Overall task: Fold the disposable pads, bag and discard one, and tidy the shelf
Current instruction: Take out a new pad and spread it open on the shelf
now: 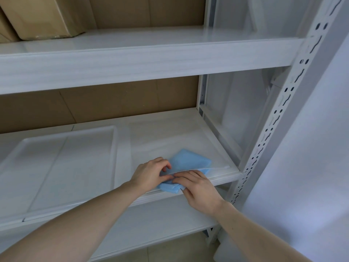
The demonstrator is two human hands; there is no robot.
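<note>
Your left hand point(151, 173) and right hand point(196, 188) meet at the front edge of the middle shelf point(170, 133), each grip pinching a thin, clear bag point(190, 170) laid over the blue pad point(190, 160). The folded pad lies partly under both grips, its far end reaching toward the shelf's right front corner and its near end overhanging the front edge between your hands. A shallow white tray point(115, 148) sits toward the left of the same shelf. A cardboard box point(43, 16) rests on the upper shelf's left end.
</note>
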